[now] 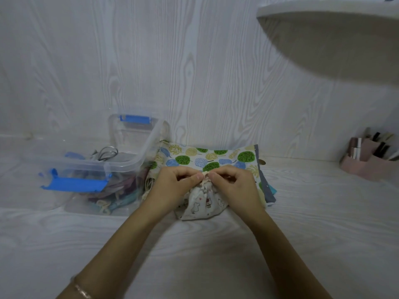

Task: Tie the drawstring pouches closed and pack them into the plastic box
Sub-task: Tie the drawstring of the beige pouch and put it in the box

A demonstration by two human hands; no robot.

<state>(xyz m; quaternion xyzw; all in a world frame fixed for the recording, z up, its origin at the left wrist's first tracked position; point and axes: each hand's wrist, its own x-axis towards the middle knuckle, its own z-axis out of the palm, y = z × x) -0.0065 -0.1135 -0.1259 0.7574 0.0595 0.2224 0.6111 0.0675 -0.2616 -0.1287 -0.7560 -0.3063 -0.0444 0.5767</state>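
A small white pouch (pixel 203 205) with little printed figures lies on the table in front of me, its mouth gathered tight. My left hand (pixel 172 186) and my right hand (pixel 234 184) both pinch its cream drawstring (pixel 205 174) at the gathered top, fingertips almost touching. Behind it lies a flat pouch with a green, blue and yellow tree print (pixel 207 157). At the left stands the clear plastic box (pixel 121 167) with blue latches. Several coloured pouches show through its wall.
The box's clear lid with a blue latch (pixel 71 183) leans over the box's near left side. A pink organiser (pixel 367 158) holding pens sits at the far right. A white rounded fixture (pixel 334 39) overhangs the upper right. Grey and teal fabric (pixel 269 190) pokes out under the tree-print pouch.
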